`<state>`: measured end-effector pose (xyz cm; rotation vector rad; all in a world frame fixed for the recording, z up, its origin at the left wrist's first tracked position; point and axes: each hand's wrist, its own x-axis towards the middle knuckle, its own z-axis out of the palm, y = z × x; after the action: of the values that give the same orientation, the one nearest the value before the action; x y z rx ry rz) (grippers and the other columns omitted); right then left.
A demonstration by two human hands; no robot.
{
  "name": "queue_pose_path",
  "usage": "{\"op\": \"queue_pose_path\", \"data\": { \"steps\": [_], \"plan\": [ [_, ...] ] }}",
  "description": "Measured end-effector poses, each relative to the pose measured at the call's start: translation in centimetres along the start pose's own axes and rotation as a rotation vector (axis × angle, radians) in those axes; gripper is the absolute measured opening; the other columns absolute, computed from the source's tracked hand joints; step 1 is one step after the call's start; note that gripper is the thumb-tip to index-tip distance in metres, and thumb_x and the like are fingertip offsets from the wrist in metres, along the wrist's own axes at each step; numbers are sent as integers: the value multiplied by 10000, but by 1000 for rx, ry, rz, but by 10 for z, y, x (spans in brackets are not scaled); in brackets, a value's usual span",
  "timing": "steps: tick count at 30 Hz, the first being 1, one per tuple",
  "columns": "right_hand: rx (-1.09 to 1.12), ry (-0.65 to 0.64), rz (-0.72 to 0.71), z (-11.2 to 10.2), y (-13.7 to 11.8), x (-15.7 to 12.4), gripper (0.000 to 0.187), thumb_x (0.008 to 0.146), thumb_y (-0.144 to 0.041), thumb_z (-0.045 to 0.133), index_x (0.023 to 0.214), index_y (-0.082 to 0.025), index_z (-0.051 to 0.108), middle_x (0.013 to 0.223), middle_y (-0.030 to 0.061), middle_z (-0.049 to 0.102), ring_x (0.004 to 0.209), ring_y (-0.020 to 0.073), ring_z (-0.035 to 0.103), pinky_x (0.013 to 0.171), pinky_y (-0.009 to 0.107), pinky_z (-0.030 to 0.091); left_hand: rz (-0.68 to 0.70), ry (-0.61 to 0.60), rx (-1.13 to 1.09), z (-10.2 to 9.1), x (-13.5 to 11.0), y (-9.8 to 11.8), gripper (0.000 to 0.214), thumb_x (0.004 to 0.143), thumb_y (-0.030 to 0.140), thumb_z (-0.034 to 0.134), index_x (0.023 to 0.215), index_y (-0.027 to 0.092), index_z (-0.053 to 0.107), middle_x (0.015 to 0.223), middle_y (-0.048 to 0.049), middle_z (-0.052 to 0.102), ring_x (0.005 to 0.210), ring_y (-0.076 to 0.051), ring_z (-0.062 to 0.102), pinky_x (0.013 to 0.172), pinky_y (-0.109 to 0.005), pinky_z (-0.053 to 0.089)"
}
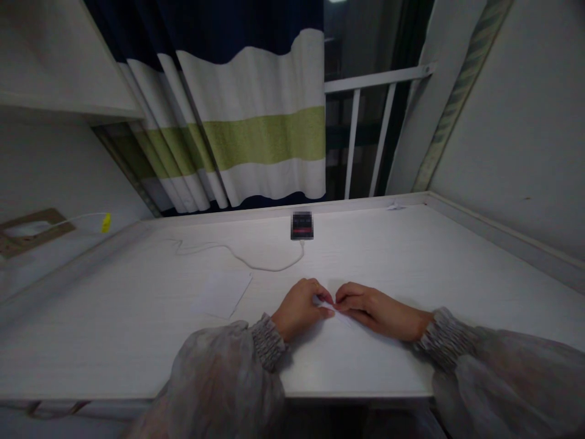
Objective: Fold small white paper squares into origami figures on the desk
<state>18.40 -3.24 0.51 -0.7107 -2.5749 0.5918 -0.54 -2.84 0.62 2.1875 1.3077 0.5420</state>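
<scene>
We see the 2 hands meeting near the front edge of the tabletop (pixel 434 262). The left hand (pixel 301 305) and right hand (pixel 372 308) are curled, fingertips pinched on a pale white sheet (pixel 340 326) lying flat beneath them. We judge the work on it barely begun, since no finished fold shows. A 2nd sheet (pixel 222 292) lies untouched to the left, near a white cable (pixel 256 262).

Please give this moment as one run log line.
left hand: on white paper | right hand: same paper | fingertips touching | second sheet: leftward
</scene>
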Motion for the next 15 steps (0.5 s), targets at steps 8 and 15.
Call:
{"op": "queue_pose_path", "data": {
  "steps": [8, 15],
  "plan": [
    [-149, 79, 123, 8, -2, -4, 276, 845, -217, 456, 1096, -161, 559, 989, 114, 537, 932, 205, 502, 849, 379, 437, 206, 107, 121, 7, 13, -14, 150, 756, 124, 545, 803, 155, 684, 875, -50, 665, 834, -149, 577, 813, -282, 438],
    [-82, 106, 225, 3, 4, 5, 205, 823, -168, 473, 969, -136, 612, 932, 89, 533, 856, 170, 535, 807, 314, 457, 379, 83, 235, 2, 17, -16, 221, 781, 117, 472, 901, 149, 655, 976, -73, 663, 930, -161, 576, 868, -326, 427]
  ]
}}
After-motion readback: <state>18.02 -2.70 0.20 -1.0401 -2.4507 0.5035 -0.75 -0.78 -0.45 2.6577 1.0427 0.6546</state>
